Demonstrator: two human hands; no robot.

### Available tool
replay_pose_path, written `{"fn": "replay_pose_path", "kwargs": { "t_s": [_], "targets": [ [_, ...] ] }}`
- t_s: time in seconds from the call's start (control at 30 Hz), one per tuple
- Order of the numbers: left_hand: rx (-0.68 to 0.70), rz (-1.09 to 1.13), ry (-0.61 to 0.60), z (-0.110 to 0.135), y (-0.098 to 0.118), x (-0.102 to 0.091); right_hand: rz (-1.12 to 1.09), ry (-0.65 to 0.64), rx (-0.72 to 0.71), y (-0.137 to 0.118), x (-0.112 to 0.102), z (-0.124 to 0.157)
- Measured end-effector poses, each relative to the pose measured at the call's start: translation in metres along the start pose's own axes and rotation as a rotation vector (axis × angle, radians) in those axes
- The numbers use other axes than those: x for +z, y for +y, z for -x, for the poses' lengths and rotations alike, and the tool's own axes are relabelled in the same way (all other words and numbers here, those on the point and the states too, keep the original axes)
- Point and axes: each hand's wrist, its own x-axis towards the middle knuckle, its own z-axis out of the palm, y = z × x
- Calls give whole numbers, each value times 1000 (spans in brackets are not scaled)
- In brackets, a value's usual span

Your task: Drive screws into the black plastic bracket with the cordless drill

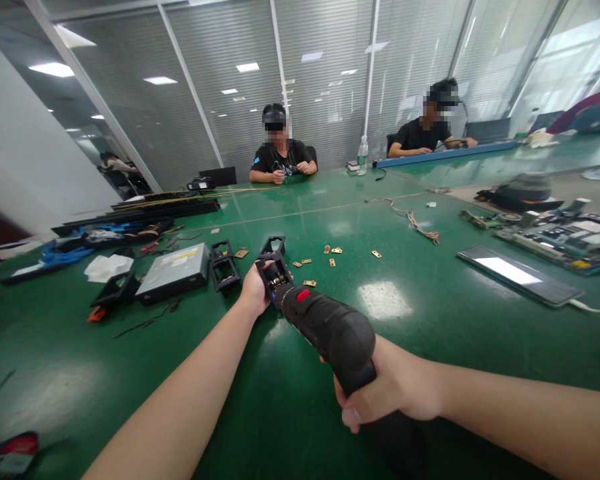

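Note:
My right hand (pixel 387 390) is wrapped round the grip of a black electric screwdriver (pixel 330 330) with a red switch. The tool's tip points into a small black plastic frame (pixel 275 270). My left hand (pixel 255 288) grips that frame from the left and steadies it on the green table (pixel 280 413). Several small brass plates (pixel 333 252) lie scattered just beyond the frame. A second black frame (pixel 224 270) rests to the left, beside a grey optical drive (pixel 175 272).
Black strips, blue parts and a white cloth (pixel 107 267) lie at the left. Circuit boards (pixel 565 237) and a flat silver panel (pixel 517 275) sit at the right. A cord (pixel 415 223) and water bottle (pixel 363 155) are farther back. Other people sit at the far side.

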Motion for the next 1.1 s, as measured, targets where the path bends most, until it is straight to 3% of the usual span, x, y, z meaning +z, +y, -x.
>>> {"fn": "replay_pose_path", "kwargs": {
  "t_s": [1.1],
  "targets": [
    [9,2,11,3,1,1,-30,4,-7,-3,4,0]
  ]
}}
